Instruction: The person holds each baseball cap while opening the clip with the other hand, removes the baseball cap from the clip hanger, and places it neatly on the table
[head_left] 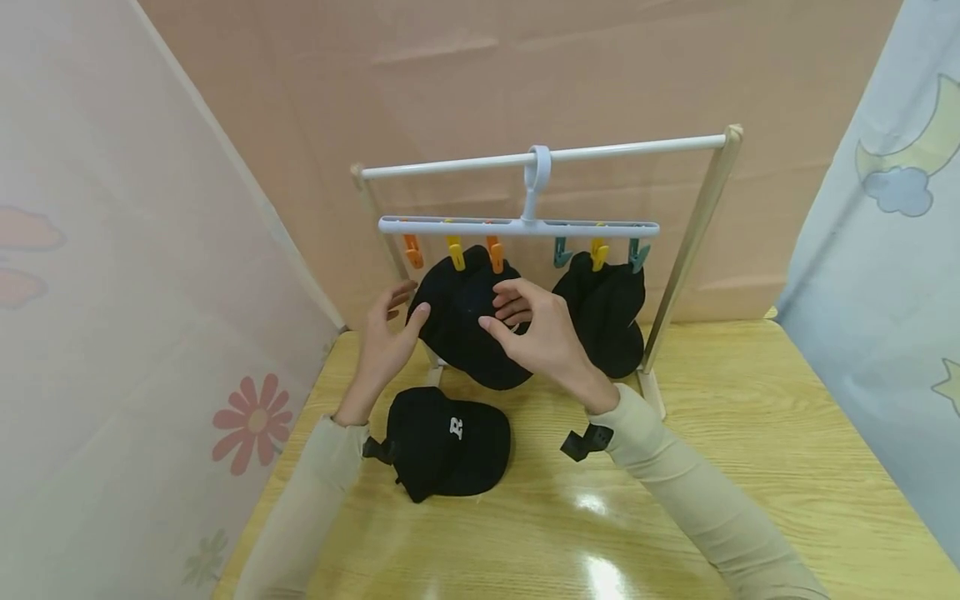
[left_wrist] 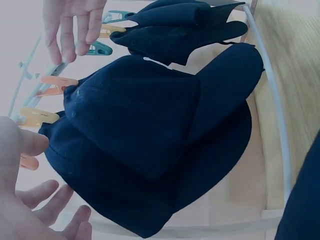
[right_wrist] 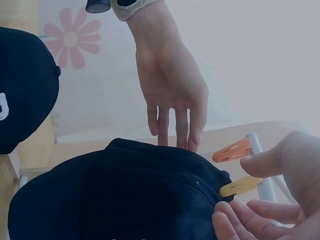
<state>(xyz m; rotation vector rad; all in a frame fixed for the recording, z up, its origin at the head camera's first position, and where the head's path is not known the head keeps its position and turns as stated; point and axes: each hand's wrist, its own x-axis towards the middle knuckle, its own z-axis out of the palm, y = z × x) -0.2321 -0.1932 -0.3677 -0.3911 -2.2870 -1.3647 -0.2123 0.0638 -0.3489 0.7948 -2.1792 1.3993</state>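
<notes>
A black cap (head_left: pixel 468 333) hangs from a yellow clip (head_left: pixel 456 253) and an orange clip (head_left: pixel 495 255) under the pale hanger (head_left: pixel 453 226). At the cap's left side is my left hand (head_left: pixel 386 333), fingers spread and loosely bent; whether it touches the fabric I cannot tell. On the other side my right hand (head_left: pixel 543 329) is held in front of the cap, thumb and fingers apart with nothing between them. In the right wrist view, its fingertips (right_wrist: pixel 225 220) are close to the cap near the yellow clip (right_wrist: pixel 240 186). Another orange clip (head_left: pixel 413 252) hangs free at the left.
More black headwear (head_left: pixel 607 321) hangs at the right from yellow and teal clips. On the wooden table (head_left: pixel 750 450) lies a black cap with a white R (head_left: pixel 472 450), below my left wrist. A rack with a white bar (head_left: pixel 637 148) and wooden posts (head_left: pixel 693 242) carries the hanger.
</notes>
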